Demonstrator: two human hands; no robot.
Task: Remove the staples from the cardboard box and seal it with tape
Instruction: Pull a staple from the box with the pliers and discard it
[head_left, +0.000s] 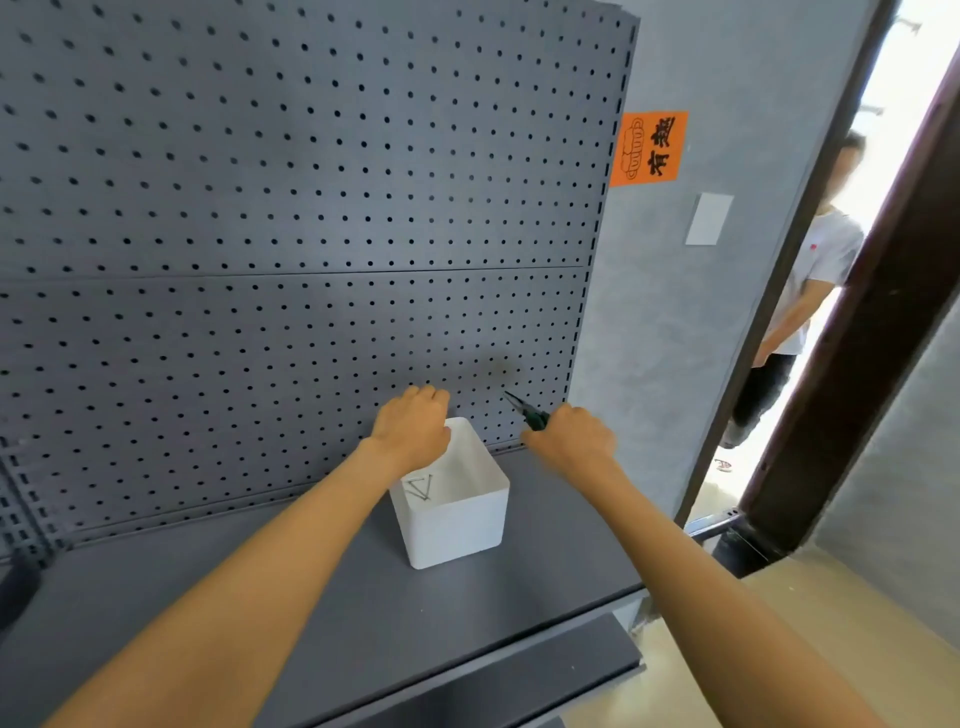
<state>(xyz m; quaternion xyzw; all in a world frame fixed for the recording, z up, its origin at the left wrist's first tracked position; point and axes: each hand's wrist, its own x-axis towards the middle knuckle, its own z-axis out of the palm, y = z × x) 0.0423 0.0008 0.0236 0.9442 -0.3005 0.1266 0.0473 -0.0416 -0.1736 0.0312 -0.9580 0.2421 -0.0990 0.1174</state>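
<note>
A white open-topped bin stands on the grey shelf, with a few metal staples lying on its bottom. My left hand hovers over the bin's far left corner, fingers curled downward; whether it holds anything is hidden. My right hand grips dark needle-nose pliers just right of the bin, their tips pointing up and left toward the pegboard. No cardboard box or tape is in view.
A grey pegboard rises behind the shelf. An orange sign hangs on the grey wall to the right. A person in a white shirt stands in the doorway. A lower shelf edge juts out below.
</note>
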